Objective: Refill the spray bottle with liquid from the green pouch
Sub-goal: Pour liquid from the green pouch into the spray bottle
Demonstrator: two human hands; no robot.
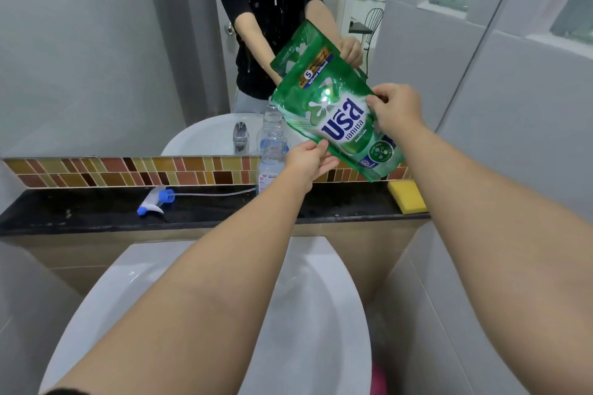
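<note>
I hold the green pouch [340,119] tilted in the air above the black ledge. My left hand [308,162] grips its lower left edge. My right hand [393,109] pinches its right edge higher up. The clear spray bottle [271,151] stands open-topped on the ledge, just left of and partly behind the pouch and my left hand. Its white and blue trigger head [155,200], with a thin tube attached, lies on the ledge to the left. Whether liquid flows from the pouch cannot be seen.
A yellow sponge [407,196] lies at the ledge's right end. The black ledge [96,215] runs under a mirror [128,42] with a mosaic tile strip. A white basin [308,314] sits below my arms. Grey tiled walls stand on both sides.
</note>
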